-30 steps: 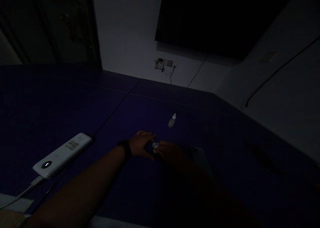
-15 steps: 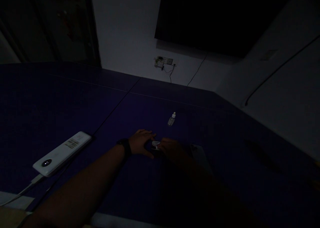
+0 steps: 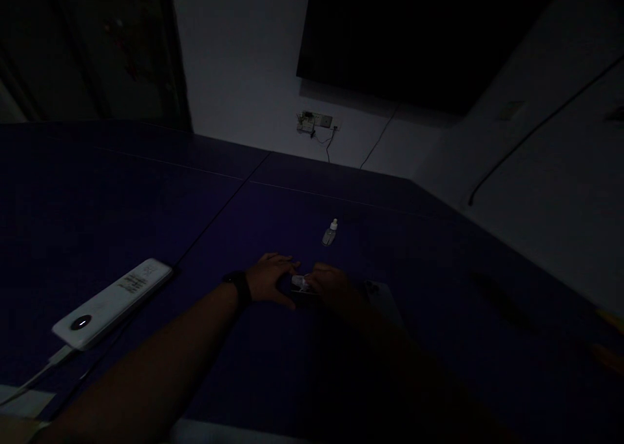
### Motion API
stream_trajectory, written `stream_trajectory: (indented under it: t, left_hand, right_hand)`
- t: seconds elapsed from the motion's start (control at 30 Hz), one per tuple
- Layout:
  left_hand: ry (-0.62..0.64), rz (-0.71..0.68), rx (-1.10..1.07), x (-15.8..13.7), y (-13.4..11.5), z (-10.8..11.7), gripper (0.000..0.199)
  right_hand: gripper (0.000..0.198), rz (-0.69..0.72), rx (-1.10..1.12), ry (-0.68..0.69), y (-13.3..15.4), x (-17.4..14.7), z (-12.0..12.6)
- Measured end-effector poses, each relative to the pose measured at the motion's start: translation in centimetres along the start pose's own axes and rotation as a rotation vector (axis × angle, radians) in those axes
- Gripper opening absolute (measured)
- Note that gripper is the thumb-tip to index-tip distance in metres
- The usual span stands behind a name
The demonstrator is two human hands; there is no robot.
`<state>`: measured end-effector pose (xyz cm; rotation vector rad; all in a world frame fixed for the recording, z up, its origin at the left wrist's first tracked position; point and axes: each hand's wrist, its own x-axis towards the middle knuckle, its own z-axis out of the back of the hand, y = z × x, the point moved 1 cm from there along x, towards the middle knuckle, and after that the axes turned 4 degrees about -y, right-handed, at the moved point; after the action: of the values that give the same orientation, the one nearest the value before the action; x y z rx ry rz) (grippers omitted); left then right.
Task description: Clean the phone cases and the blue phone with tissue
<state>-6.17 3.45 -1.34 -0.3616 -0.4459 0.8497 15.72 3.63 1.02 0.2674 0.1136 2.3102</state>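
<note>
On the dark blue tabletop lies a small flat rectangular thing with a pale, shiny top; dim light hides its kind. My left hand, with a dark band on the wrist, rests at its left side. Its thumb and fingers are spread apart, the fingertips close to the object's upper left edge. From the right, my right hand presses over the object with fingers closed together. Something whitish shows under those fingertips, too dim to name. Just beyond the hands lies a small clear bottle with a white cap.
A white power bank with a plugged-in white cable lies at the left. Beside my right forearm is a phone. Against the far wall are a socket panel with wires and a large dark screen.
The view has shifted slightly, so everything sits a little further left. My right fingers have moved slightly over the flat thing. My left hand keeps its place beside it.
</note>
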Motion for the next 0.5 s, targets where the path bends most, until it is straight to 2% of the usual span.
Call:
stream_trajectory:
  t: [0.1,0.33,0.5]
  left_hand:
    - [-0.001,-0.007,0.005,-0.1,0.1,-0.1,0.071]
    - [0.008,0.005,-0.006,0.1,-0.1,0.1,0.069]
    - [0.024,0.005,-0.001,0.1,-0.2,0.3,0.07]
  right_hand:
    - [0.026,0.0,0.007,-0.011,0.1,0.4,-0.1]
    - [0.022,0.046,0.067,0.005,1.7,-3.6,-0.8]
    - [0.025,-0.004,0.067,-0.041,-0.2,-1.3,-0.4]
